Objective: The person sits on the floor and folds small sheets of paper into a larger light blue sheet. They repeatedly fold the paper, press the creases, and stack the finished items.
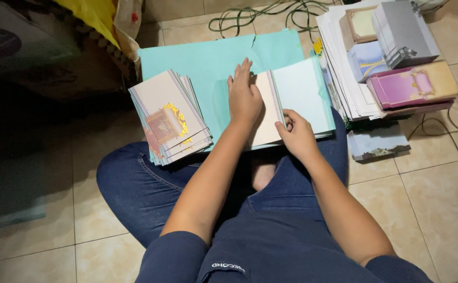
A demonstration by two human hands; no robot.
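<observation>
So the person is sitting cross-legged on a tiled floor (439,209) in dark jeans, working over a big teal sheet (213,57) that's lying flat in front of the knees. The left hand (243,97) is pressing down palm-flat, fingers together and pointing toward 12 o'clock, on the cream-coloured left flap of a folded card (292,99) sitting on top of a thin pile. The right hand (296,133) is sitting at about 5 o'clock from the left one, fingers curled in and pinching the card's near edge right by the fold; the pale teal right flap is lying open beyond it. Off at 9 o'clock from the hands, a fanned stack of finished cards (168,118) with gold ornament on the front is resting on the left knee and the teal sheet's edge. At 2 o'clock, piles of printed cards (397,57) in purple, blue and grey are sitting on a white paper stack, and green cable (260,15) is looping at 12 o'clock.
</observation>
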